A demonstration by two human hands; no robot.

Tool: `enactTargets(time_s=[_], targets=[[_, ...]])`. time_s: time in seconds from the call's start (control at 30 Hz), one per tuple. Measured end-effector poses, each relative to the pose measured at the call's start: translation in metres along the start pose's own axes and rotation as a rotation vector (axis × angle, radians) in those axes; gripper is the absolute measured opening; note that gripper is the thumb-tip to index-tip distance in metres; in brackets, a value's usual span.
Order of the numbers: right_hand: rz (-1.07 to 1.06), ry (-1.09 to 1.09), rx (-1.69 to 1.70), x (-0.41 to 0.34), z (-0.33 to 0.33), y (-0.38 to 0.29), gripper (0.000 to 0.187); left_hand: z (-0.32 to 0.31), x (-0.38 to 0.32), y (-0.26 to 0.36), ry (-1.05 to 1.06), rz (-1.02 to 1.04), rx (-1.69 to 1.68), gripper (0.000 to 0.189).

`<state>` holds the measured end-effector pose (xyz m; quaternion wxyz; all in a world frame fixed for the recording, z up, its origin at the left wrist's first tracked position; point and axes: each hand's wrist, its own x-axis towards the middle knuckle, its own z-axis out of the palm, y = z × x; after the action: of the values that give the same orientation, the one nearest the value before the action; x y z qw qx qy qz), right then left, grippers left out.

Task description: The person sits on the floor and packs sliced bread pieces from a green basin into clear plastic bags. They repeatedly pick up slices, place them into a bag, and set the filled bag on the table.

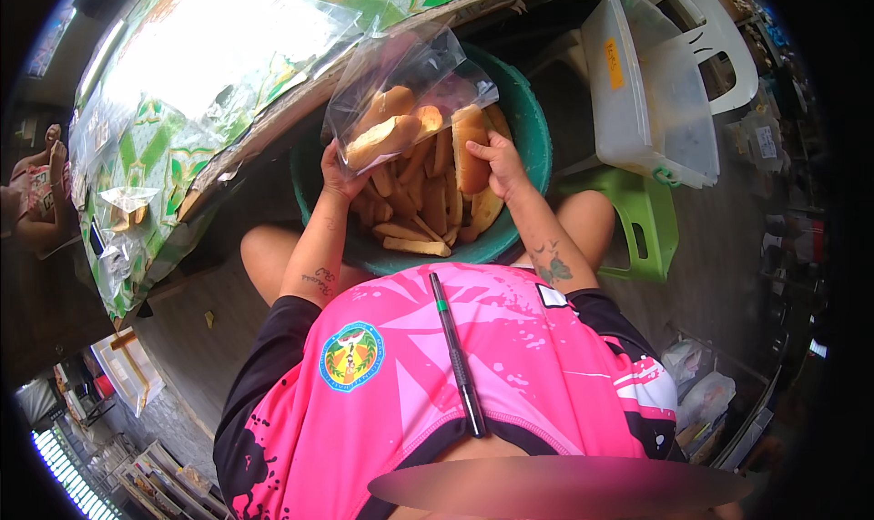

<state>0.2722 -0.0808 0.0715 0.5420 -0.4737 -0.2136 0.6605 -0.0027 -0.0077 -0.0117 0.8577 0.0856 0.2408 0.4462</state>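
Between my knees stands a green plastic tub with many elongated bread pieces in it. My left hand grips the lower left edge of a clear plastic bag above the tub. Several bread pieces show inside or behind the clear film. On the right, my right hand holds a long bread roll upright, its thumb across the crust. The roll's top is beside the bag's right edge; whether it touches the film, I cannot tell.
A table with a green patterned cover runs along the upper left, with a small bag of bread on it. At the right are a translucent plastic bin and a green plastic stool. Another person is at the far left.
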Motion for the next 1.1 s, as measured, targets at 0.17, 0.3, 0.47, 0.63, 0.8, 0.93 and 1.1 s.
enactTargets(time_s=[0.17,0.3,0.47,0.63,0.8,0.93,1.1], targets=[[-0.036,-0.035,-0.133,-0.003,0.017,-0.028,0.048,-0.003,-0.001,-0.001,-0.079,-0.09,-0.056,0.069],[-0.079,-0.291,-0.296,0.004,0.035,-0.062,0.057,0.002,-0.005,-0.002,-0.037,-0.083,-0.027,0.07],[-0.692,0.113,-1.113,0.061,0.064,-0.104,0.052,0.014,-0.009,0.0,-0.119,-0.069,-0.082,0.074],[-1.455,0.46,-1.432,0.142,0.087,-0.136,0.032,0.017,-0.009,0.002,-0.026,-0.033,-0.069,0.074],[-1.214,0.325,-2.079,0.167,0.09,-0.106,0.029,0.002,-0.006,0.003,-0.085,-0.043,-0.108,0.074],[-1.493,0.28,-1.582,0.146,0.068,-0.06,0.028,-0.005,-0.001,0.003,-0.177,-0.052,-0.13,0.076],[-0.955,0.141,-1.661,0.106,0.019,0.039,0.031,0.0,-0.001,0.005,-0.184,0.043,0.088,0.065]])
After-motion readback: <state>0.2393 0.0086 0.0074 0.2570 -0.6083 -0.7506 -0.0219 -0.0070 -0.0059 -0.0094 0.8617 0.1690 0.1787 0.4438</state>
